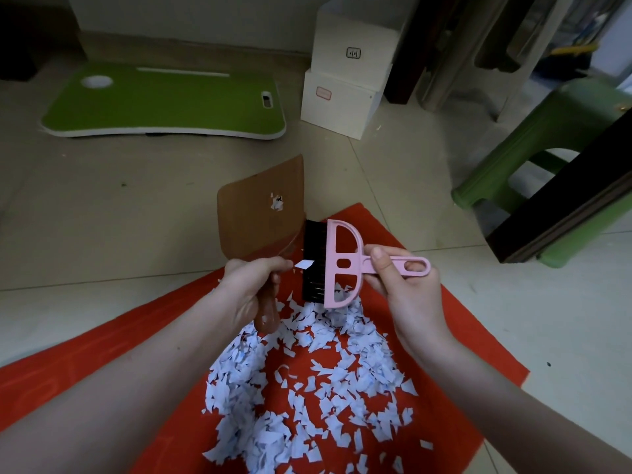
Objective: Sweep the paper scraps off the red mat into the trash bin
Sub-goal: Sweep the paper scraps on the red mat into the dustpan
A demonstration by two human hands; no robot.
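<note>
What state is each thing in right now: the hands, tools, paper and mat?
Red mat: lying flat on the floor.
Paper scraps: piled on the mat, mostly unswept.
Dustpan: lifted off the mat, tilted upright, a few scraps stuck to it.
Brush: raised, bristles facing the dustpan.
Left hand: grips the dustpan handle.
Right hand: holds the brush handle.

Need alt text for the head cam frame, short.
A person's left hand grips a brown dustpan by its handle, and the right hand holds a pink brush with its black bristles against the pan's edge. Below them, pale paper scraps lie heaped on a red mat.
</note>
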